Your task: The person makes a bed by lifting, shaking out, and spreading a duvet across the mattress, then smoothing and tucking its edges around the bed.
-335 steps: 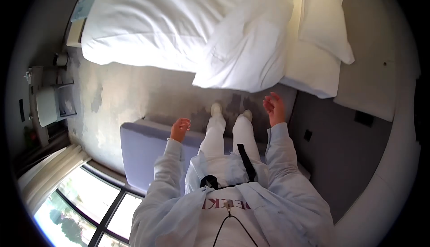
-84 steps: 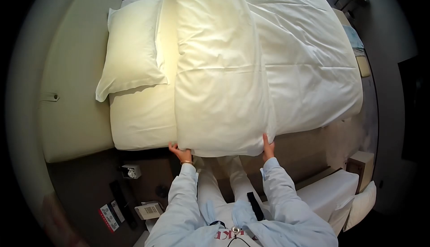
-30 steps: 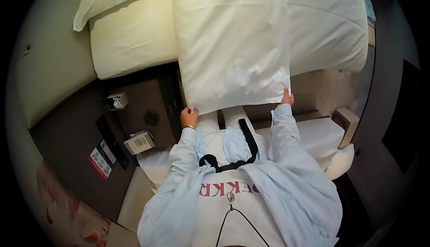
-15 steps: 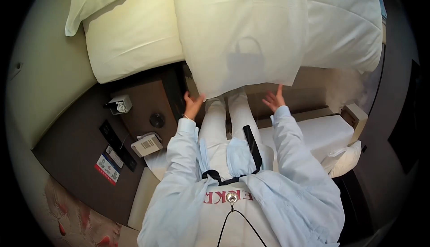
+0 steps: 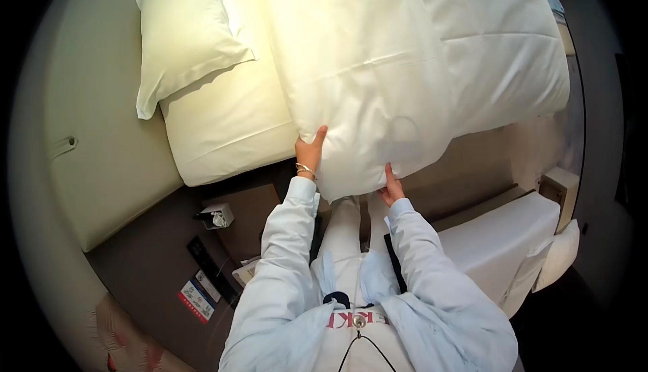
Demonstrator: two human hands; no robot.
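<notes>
A white duvet (image 5: 364,82) lies over the bed, its near flap hanging over the side in front of my legs. My left hand (image 5: 310,153) is closed on the flap's left edge, thumb on top and fingers hidden underneath. At the lower edge, further right, my right hand (image 5: 391,187) pinches the duvet with the thumb up; its other fingers are mostly covered. Small wrinkles run through the cloth between the two hands. To the left, a white pillow (image 5: 192,41) rests on the white mattress (image 5: 229,126).
At left, a dark panel (image 5: 148,271) carries a socket strip (image 5: 210,267) and a printed card (image 5: 196,298). A small box (image 5: 217,217) sits by the bedside shelf (image 5: 250,203). To my right stands a white-covered bench (image 5: 499,230) with a white pillow (image 5: 559,257) at its end.
Both hands were open beside the flap's lower corners; now they have closed on the duvet. The flap has shifted and creased, and the view has turned, showing more of the pillow.
</notes>
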